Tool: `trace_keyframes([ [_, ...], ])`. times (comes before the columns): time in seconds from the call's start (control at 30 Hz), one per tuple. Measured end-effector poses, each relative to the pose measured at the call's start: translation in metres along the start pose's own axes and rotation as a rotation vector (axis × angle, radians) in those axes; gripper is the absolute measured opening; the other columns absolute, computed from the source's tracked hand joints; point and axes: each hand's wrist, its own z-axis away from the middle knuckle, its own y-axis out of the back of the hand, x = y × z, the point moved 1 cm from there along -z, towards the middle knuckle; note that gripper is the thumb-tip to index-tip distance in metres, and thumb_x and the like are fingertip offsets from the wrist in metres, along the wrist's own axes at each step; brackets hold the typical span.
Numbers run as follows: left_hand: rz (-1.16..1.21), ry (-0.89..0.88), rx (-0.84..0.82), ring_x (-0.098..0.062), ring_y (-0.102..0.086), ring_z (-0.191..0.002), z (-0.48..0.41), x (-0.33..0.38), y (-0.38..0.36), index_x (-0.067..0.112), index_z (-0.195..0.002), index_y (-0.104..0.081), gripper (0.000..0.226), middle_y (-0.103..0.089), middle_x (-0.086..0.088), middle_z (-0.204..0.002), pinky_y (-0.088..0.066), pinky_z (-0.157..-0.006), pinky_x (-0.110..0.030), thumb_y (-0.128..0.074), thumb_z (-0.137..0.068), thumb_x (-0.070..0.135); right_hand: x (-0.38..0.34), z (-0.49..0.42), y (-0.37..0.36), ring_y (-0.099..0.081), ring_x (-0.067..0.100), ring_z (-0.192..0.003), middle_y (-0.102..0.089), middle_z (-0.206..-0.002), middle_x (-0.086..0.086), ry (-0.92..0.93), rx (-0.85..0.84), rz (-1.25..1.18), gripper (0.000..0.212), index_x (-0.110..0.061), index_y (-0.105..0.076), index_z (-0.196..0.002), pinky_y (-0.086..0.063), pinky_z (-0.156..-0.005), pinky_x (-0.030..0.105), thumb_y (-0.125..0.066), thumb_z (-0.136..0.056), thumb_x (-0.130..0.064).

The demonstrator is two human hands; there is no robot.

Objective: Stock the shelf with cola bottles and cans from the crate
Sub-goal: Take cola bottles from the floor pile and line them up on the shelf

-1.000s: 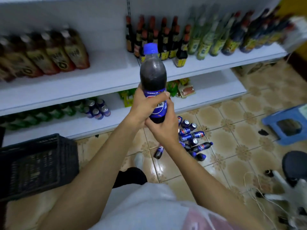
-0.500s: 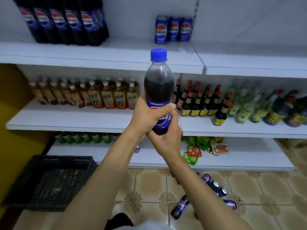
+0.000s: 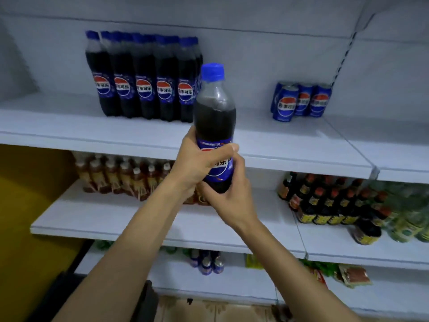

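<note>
I hold a cola bottle (image 3: 214, 117) with a blue cap upright in front of the top shelf (image 3: 278, 145). My left hand (image 3: 197, 167) grips its label from the left. My right hand (image 3: 228, 201) grips its base from below and the right. On that shelf stands a row of several cola bottles (image 3: 144, 77) just left of the held one. Several blue cola cans (image 3: 301, 101) stand further right on the same shelf. The black crate (image 3: 148, 300) shows only as a dark corner at the bottom, behind my left forearm.
The middle shelf (image 3: 97, 217) carries brown tea bottles (image 3: 120, 175) on the left and dark sauce bottles (image 3: 325, 201) on the right. Small bottles (image 3: 206, 263) and snack packs (image 3: 350, 275) lie on the bottom shelf. A yellow wall (image 3: 27, 194) is at left.
Both hands have raised the bottle from the middle shelf's height to the top shelf's. My view has tilted up, so the floor and loose cans have dropped out of sight.
</note>
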Motion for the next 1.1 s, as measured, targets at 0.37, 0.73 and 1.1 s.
trace_keyframes([
  [0.37, -0.07, -0.008, -0.096, -0.019, -0.069, -0.092, -0.14, 0.006, 0.015, 0.008, -0.119, -0.055, 0.052, -0.068, -0.007, -0.1, -0.057, -0.079, -0.03, -0.077, -0.072, 0.002, -0.005, -0.149, 0.019, -0.059, 0.001, -0.107, -0.057, -0.12, -0.018, 0.057, -0.157, 0.121, 0.079, -0.026, -0.036, -0.139, -0.052, -0.085, 0.018, -0.08, -0.074, -0.035],
  [0.73, -0.289, -0.063, 0.058, -0.008, -0.054, -0.112, -0.218, -0.029, -0.006, 0.025, -0.142, -0.034, 0.059, -0.055, 0.008, -0.123, -0.041, -0.094, -0.023, -0.055, -0.091, 0.044, 0.029, -0.287, 0.032, -0.06, 0.018, -0.101, -0.058, -0.114, 0.001, -0.028, -0.215, 0.167, 0.065, -0.021, -0.041, -0.128, -0.055, -0.087, 0.042, -0.078, -0.075, -0.022],
  [1.1, -0.206, 0.101, 0.125, -0.007, -0.058, -0.096, -0.27, -0.068, -0.022, 0.013, -0.135, -0.044, 0.042, -0.059, 0.002, -0.112, -0.046, -0.078, -0.007, -0.055, -0.095, 0.017, 0.096, -0.38, 0.008, -0.06, 0.022, -0.101, -0.056, -0.099, -0.005, -0.023, -0.202, 0.025, 0.08, -0.007, -0.039, -0.13, -0.052, -0.088, 0.037, -0.085, -0.065, 0.001],
])
